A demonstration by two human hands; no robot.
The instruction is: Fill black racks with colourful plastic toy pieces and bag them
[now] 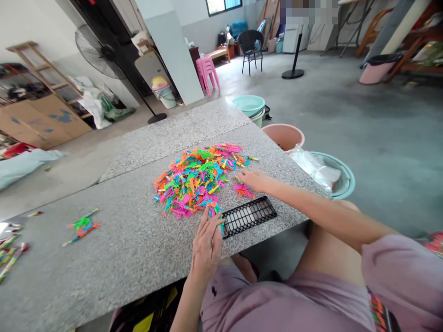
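- While you are sitting at the speckled stone table (138,249), the heap of bright pieces (194,180) is lying beyond the black lattice tray (249,216), up and to its left.
- Your left hand (207,230) is resting at the tray's left end, fingers nearly straight and close together, lying over a few upright pieces (214,208).
- Your right hand (254,180) is hovering at the heap's right side, fingers narrowed towards a yellow-tipped piece; a small pink and orange cluster (244,190) is lying just below it.
- Small and blurred from this height: you cannot tell whether either hand is really pinching anything.
- Handling, by judgement: you are dealing with light, stiff plastic, probably smooth and a little slippery; thin parts are likely snagging one another and could be snapping under force.
- Best hold: you are better off pinching one piece by its thicker, yellow-tipped stem, leaving the flat, cut-out part free.
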